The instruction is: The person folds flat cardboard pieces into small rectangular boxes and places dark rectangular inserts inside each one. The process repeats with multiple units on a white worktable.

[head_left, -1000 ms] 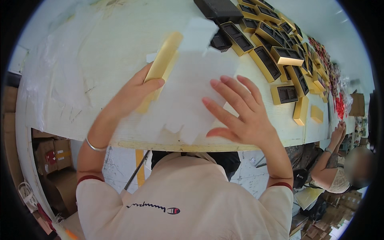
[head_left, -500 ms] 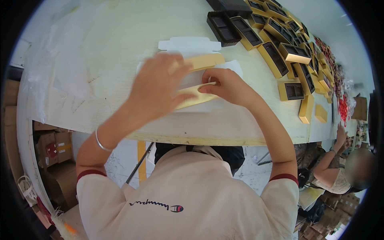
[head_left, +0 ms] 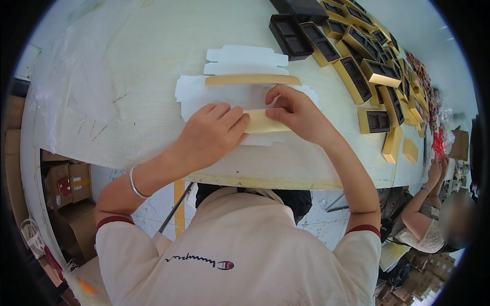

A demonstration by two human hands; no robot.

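Observation:
A cardboard box blank (head_left: 193, 97), white on its inner face and gold on the outer, lies unfolded on the table in front of me. Its near gold side panel (head_left: 265, 124) stands folded up. My left hand (head_left: 217, 130) grips the left end of that panel, fingers bent over its upper edge. My right hand (head_left: 298, 113) pinches the same panel farther right, thumb against the gold face, index finger curled above. Beyond both hands, the far gold panel (head_left: 252, 79) is raised as a narrow strip, with white flaps (head_left: 246, 58) flat behind it. The fingers hide part of the blank.
Several gold boxes (head_left: 352, 79) with black inserts are heaped at the far right, beside a loose black tray (head_left: 290, 36). Clear plastic film (head_left: 71, 76) covers the table's left. Cartons (head_left: 71, 186) sit under the table. Another person's arm (head_left: 418, 217) is at the right.
My left hand has come down from the far panel to the near one and closed on it. My right hand stays on the near panel, shifted slightly right.

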